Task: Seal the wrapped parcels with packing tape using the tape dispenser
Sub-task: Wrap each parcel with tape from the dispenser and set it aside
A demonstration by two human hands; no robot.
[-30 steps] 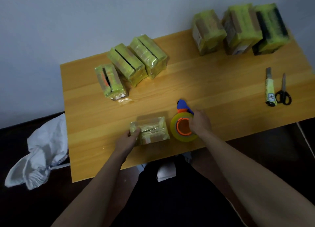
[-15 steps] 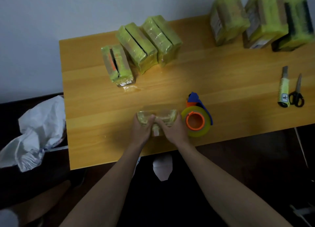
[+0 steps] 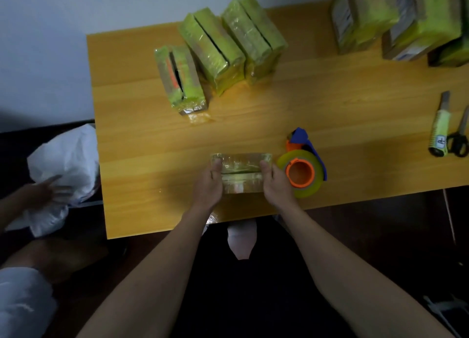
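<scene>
At the far left I see a crumpled white plastic bag [image 3: 63, 167] lying off the edge of the orange wooden counter [image 3: 142, 145], with another person's blurred hand [image 3: 42, 190] against it. On the counter's rear left stand three parcels wrapped in yellow-green film [image 3: 215, 56], side by side and touching, the nearest one with a scrap of clear tape at its foot. Near the front edge, my left hand [image 3: 208, 185] grips the left end of a small parcel wrapped in clear yellowish film [image 3: 241, 173], thumb laid over the top; my right hand [image 3: 278, 185] grips the right end the same way, so the parcel sits between both hands. Just beside my right hand lies the tape dispenser with an orange core, a yellowish tape roll and a blue handle [image 3: 303, 167], resting on the counter, untouched by either hand as far as I can tell. At rear right stand more big yellow-green wrapped parcels [image 3: 396, 18]. Far right lie a yellow-handled utility knife [image 3: 440, 127] and black scissors [image 3: 459, 137], close together.
</scene>
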